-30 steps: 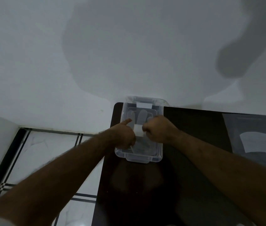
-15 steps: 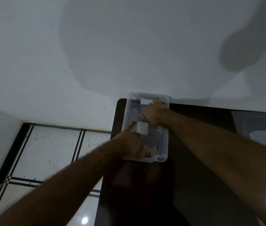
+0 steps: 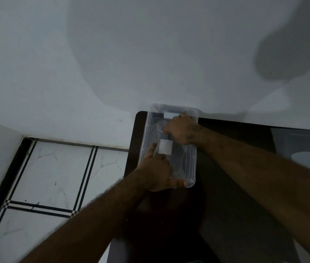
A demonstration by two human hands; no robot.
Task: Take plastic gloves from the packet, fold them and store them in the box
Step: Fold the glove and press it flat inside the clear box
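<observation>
A clear plastic box (image 3: 193, 164) stands at the far left corner of the dark table (image 3: 226, 205). Inside lie clear plastic gloves with a white folded patch (image 3: 165, 147) in the middle. My left hand (image 3: 157, 172) covers the box's near end, thumb along the near rim, index finger stretched forward beside the white patch. My right hand (image 3: 181, 130) is at the far end inside the box, fingers curled down on the gloves. The glove packet (image 3: 306, 147), grey with a white shape, lies at the table's right edge, partly cut off.
A plain white wall rises right behind the box and table. Left of the table the floor is white tile (image 3: 55, 177) with black stripes. The table's left edge runs close to the box.
A second ago both hands met over the middle of the box. My right hand has moved to the far end and my left hand back to the near end.
</observation>
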